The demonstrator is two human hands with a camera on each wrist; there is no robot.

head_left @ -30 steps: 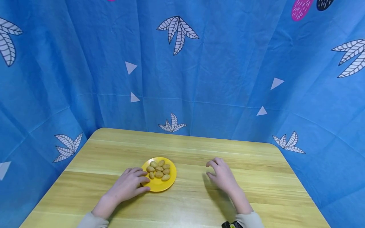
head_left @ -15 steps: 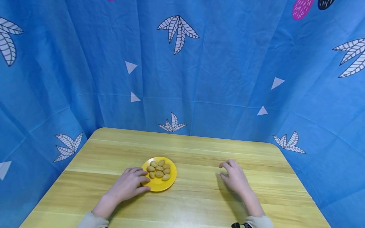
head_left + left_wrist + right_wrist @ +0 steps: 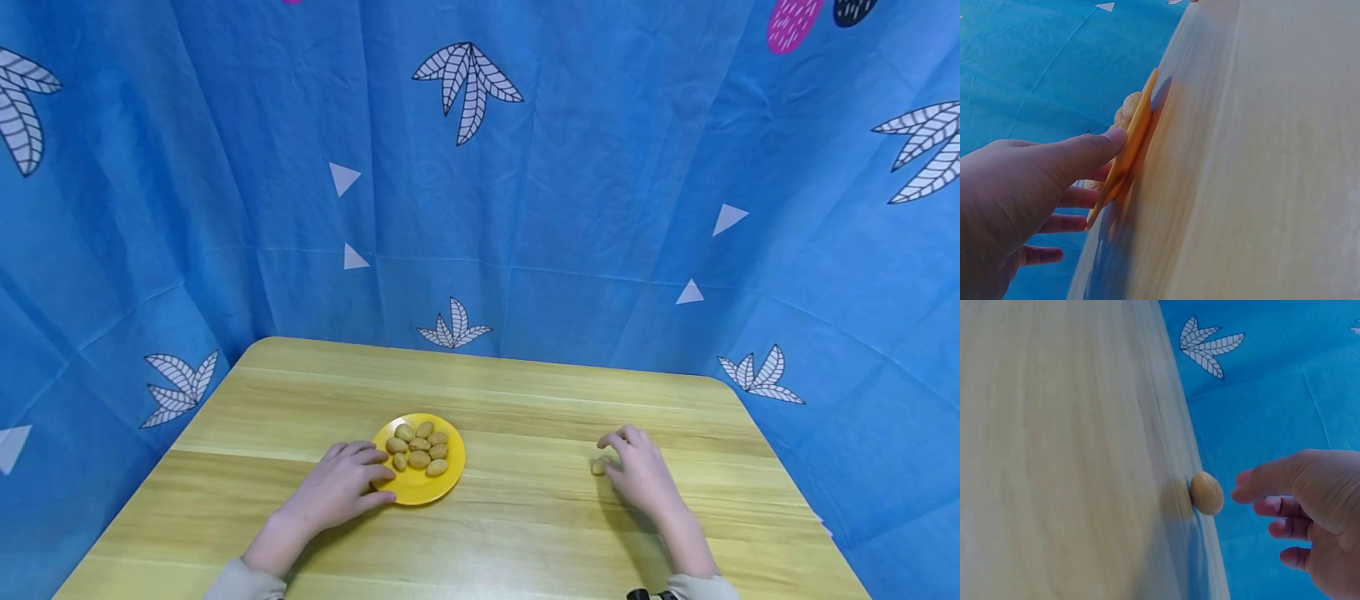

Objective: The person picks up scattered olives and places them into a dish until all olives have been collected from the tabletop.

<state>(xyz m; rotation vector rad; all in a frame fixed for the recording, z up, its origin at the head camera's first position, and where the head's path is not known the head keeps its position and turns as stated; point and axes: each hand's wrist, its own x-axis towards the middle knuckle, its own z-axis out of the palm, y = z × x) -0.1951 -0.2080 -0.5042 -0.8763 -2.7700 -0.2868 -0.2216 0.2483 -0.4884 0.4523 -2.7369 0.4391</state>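
Observation:
A yellow plate [image 3: 420,495] on the table bears several tan oval pieces, like small potatoes [image 3: 418,459]. My left hand [image 3: 335,493] touches the plate's left side. In the left wrist view, that hand's thumb [image 3: 1109,144] meets the plate's rim while other fingers extend behind it. A single tan oval piece [image 3: 598,466] lies on the table well to the right of the plate. My right hand [image 3: 645,477] hovers beside it, fingers loosely bent. The right wrist view shows a small gap between this piece [image 3: 1207,493] and the nearest fingertips.
The light wooden table [image 3: 510,550] has rounded far corners. A blue curtain [image 3: 600,183] printed with white leaves and triangles hangs behind it and along both sides. A dark band [image 3: 649,594] is at my right sleeve cuff.
My right hand has moved to the right, away from the plate. A tan oval piece now shows on the table beside its fingers. The left hand and plate have stayed still.

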